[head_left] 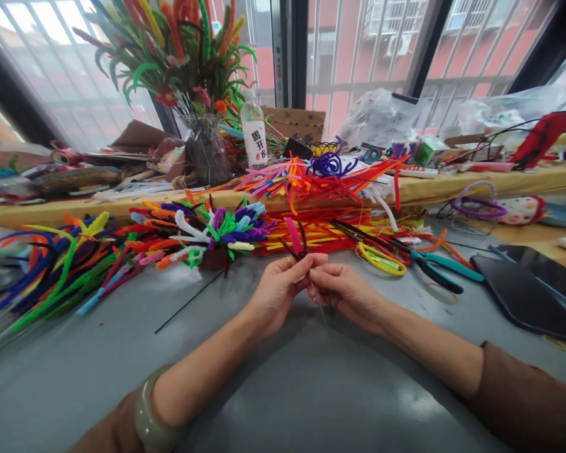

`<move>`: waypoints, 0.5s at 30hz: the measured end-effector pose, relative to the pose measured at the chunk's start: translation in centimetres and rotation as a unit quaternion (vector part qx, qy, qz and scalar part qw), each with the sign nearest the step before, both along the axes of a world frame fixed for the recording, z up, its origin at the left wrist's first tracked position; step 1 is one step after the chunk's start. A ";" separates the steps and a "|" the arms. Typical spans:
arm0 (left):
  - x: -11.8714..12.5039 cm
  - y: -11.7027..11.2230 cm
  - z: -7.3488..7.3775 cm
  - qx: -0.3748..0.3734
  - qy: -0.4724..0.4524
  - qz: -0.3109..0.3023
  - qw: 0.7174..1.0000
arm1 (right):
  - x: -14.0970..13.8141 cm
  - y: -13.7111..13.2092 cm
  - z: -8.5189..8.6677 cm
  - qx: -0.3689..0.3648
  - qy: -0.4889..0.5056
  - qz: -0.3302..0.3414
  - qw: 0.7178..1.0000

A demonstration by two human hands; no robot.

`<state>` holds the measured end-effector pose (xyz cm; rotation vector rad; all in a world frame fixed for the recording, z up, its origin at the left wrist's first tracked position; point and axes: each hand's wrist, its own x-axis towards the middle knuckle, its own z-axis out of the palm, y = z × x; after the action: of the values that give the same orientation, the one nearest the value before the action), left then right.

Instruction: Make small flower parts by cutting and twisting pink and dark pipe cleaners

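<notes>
Over the grey tabletop [264,390] both hands meet at a small pipe-cleaner flower [293,235] with a bright pink tip and dark brown pieces around it. My left hand [278,289] pinches it just below the pink part, thumb and fingers closed. Right beside it, my right hand [346,289] is closed too, its fingertips at the stem, where a thin, pale strand hangs down. The fingers hide most of the stem and the exact join. Behind the hands stands a bunch of multicoloured pipe cleaners [221,229].
Loose pipe cleaners [61,270] lie at left, near a thin dark rod [188,302]. At right are teal-handled pliers [446,267], yellow-handled scissors [381,259] and a dark phone [531,299]. A raised ledge [434,187] behind carries a vase [207,151] and a bottle [253,135].
</notes>
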<state>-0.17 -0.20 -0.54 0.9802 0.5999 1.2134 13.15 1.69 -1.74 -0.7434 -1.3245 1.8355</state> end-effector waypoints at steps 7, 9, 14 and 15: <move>-0.9 0.7 -0.3 -0.060 -0.022 0.018 0.998 | 0.8 0.8 0.5 0.072 -0.060 -0.208 0.974; -0.9 0.8 -0.3 -0.079 -0.025 0.012 0.996 | 1.1 0.9 1.0 0.048 0.003 -0.199 0.979; -0.7 0.8 -0.4 -0.087 -0.001 0.015 0.996 | 1.7 0.9 2.3 -0.013 0.106 -0.096 0.990; -0.7 0.8 -0.4 -0.085 0.002 0.014 0.996 | 1.8 1.0 2.4 -0.009 0.106 -0.084 0.991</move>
<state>-0.91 0.63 -0.90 0.8328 0.7104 1.1650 14.99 2.66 0.66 -0.6310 -1.0775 1.7407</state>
